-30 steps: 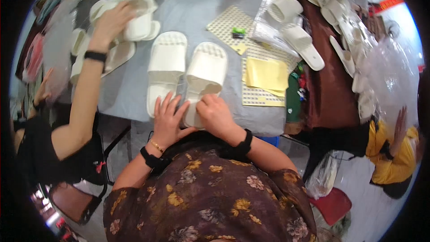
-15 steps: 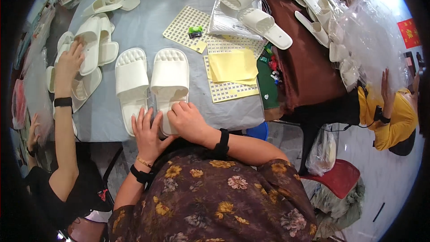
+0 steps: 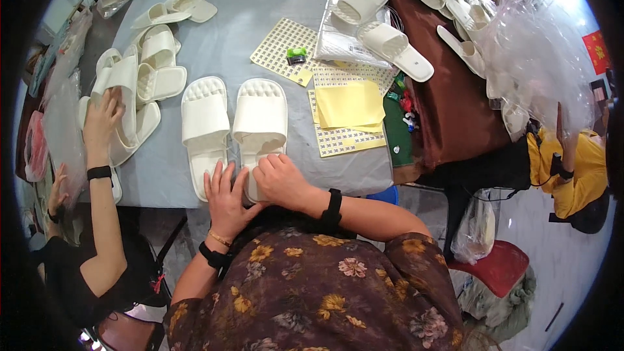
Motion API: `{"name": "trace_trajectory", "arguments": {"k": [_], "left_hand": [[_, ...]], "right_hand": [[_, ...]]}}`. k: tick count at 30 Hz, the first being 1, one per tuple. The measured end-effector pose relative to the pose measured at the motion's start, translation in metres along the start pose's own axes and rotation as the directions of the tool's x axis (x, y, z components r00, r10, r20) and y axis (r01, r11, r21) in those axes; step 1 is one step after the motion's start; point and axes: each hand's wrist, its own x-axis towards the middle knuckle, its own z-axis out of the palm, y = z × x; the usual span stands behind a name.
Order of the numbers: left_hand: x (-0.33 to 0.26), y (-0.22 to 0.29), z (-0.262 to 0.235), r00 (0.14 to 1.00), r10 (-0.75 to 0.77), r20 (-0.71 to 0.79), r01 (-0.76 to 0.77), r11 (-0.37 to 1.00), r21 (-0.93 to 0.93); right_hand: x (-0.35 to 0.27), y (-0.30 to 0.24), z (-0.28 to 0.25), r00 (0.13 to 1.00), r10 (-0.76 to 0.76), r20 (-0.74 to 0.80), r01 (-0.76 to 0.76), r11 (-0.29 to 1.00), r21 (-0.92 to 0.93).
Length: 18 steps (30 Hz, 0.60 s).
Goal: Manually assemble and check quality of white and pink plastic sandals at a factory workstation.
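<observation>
A pair of white open-toe slippers lies side by side in front of me on the grey-blue cloth, toes pointing away. My left hand point(image 3: 229, 203) rests with its fingers stretched out over the heel end of the left slipper point(image 3: 205, 120) and the gap between the two. On the heel of the right slipper point(image 3: 261, 122), my right hand point(image 3: 282, 181) presses down with curled fingers. Whatever those fingertips may pinch is hidden under them. Several sheets of small number stickers point(image 3: 286, 49) lie beyond the right slipper, with plain yellow paper point(image 3: 351, 104) on top.
At the left, a co-worker's hand point(image 3: 103, 120) is on one of several white slippers point(image 3: 159, 81). More slippers rest on a white plastic package point(image 3: 335, 42) and on brown cloth point(image 3: 455, 101) at the right. Green and black small items point(image 3: 296, 56) sit on a sticker sheet.
The whole view has shifted slightly, so the table appears farther right and lower. My hands stay at the slippers' heels. The co-worker's hand and slipper have moved a little nearer.
</observation>
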Motion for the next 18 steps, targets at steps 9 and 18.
{"name": "trace_trajectory", "arguments": {"k": [9, 18], "left_hand": [[0.008, 0.011, 0.0, 1.0, -0.015, 0.01, 0.015, 1.0, 0.001], [0.026, 0.001, -0.001, 0.998, 0.034, -0.06, -0.038, 0.998, -0.059]], "right_hand": [[-0.013, 0.021, -0.013, 0.989, 0.145, 0.027, -0.145, 0.923, 0.357], [-0.049, 0.165, -0.069, 0.756, 0.655, 0.013, -0.573, 0.651, 0.498]]}}
